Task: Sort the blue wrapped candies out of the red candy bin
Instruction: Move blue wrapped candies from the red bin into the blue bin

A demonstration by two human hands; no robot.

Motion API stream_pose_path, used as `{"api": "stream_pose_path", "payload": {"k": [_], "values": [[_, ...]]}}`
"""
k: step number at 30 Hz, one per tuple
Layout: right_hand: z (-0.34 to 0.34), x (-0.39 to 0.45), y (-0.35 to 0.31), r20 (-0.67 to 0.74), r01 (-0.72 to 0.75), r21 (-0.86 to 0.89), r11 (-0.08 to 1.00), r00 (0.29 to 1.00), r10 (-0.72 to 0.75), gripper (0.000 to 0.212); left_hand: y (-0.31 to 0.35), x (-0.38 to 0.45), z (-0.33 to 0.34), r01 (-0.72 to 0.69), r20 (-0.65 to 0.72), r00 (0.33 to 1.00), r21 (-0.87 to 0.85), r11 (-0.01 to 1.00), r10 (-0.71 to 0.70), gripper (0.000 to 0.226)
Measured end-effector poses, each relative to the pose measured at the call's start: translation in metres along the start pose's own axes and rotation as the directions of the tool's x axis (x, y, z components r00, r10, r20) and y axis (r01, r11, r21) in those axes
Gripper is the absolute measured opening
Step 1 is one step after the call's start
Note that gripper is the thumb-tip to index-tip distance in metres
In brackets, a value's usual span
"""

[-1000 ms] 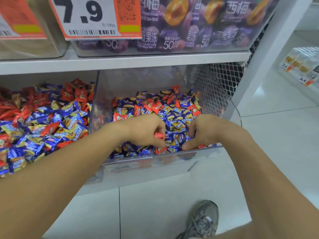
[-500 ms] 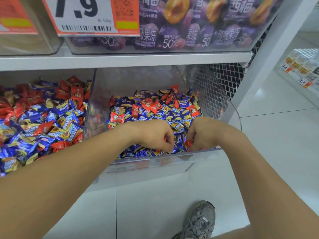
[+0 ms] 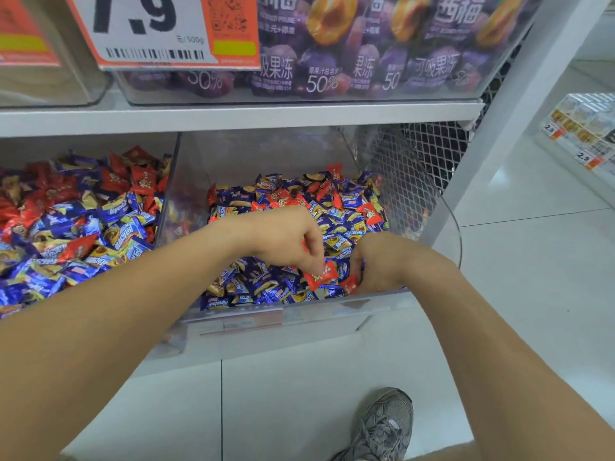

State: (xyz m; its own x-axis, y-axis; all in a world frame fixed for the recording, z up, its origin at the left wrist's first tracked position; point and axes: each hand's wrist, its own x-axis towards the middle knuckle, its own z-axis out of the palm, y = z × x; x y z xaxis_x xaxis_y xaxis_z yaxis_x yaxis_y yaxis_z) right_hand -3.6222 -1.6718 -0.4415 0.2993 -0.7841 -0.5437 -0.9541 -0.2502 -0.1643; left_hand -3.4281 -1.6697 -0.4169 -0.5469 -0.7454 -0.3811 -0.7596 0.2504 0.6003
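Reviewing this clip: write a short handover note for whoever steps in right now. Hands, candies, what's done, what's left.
Left hand: pinching a red candy over the front of the right bin.
Right hand: fingers curled on another red candy beside it.
Right bin: mostly blue candies, with reds scattered toward the back.
Left bin: red and blue mixed throughout.
Done: cannot tell how much.
Left: both bins remain mixed, so most of the sorting.

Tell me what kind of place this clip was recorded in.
Most likely a supermarket or candy shop aisle: a price tag reading 7.9 with a barcode, clear bulk bins of wrapped candies, and more tagged shelving across the tiled floor.
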Motion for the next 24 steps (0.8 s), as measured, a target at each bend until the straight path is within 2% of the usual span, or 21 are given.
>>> {"api": "stream_pose_path", "payload": {"k": [4, 9, 12, 17, 22, 24], "values": [[-0.001, 0.005, -0.001, 0.021, -0.028, -0.012, 1.000, 0.999, 0.029, 0.019, 0.005, -0.016, -0.007, 0.041, -0.112, 0.993, 0.010, 0.999, -0.040, 0.010], [-0.008, 0.000, 0.003, 0.042, -0.104, -0.094, 0.990, 0.993, 0.108, 0.027, 0.006, -0.039, -0.003, 0.073, -0.146, 0.986, -0.078, 0.994, -0.084, 0.014], [-0.006, -0.001, 0.001, 0.040, -0.101, -0.116, 0.988, 0.994, 0.106, 0.026, 0.003, -0.052, -0.002, 0.088, -0.182, 0.978, -0.096, 0.991, -0.104, 0.015], [-0.023, -0.014, 0.008, 0.069, -0.056, 0.098, 0.994, 0.996, 0.050, 0.029, 0.000, -0.071, -0.003, 0.079, -0.271, 0.954, -0.176, 0.981, -0.126, 0.017], [-0.036, -0.023, 0.008, -0.083, 0.050, 0.461, 0.886, 0.996, -0.013, 0.036, -0.001, -0.087, -0.001, 0.033, -0.385, 0.910, -0.302, 0.953, -0.154, 0.012], [-0.038, -0.022, 0.006, -0.047, 0.022, 0.436, 0.900, 0.999, -0.002, 0.035, -0.003, -0.094, 0.001, 0.035, -0.395, 0.901, -0.352, 0.935, -0.182, 0.011]]}}
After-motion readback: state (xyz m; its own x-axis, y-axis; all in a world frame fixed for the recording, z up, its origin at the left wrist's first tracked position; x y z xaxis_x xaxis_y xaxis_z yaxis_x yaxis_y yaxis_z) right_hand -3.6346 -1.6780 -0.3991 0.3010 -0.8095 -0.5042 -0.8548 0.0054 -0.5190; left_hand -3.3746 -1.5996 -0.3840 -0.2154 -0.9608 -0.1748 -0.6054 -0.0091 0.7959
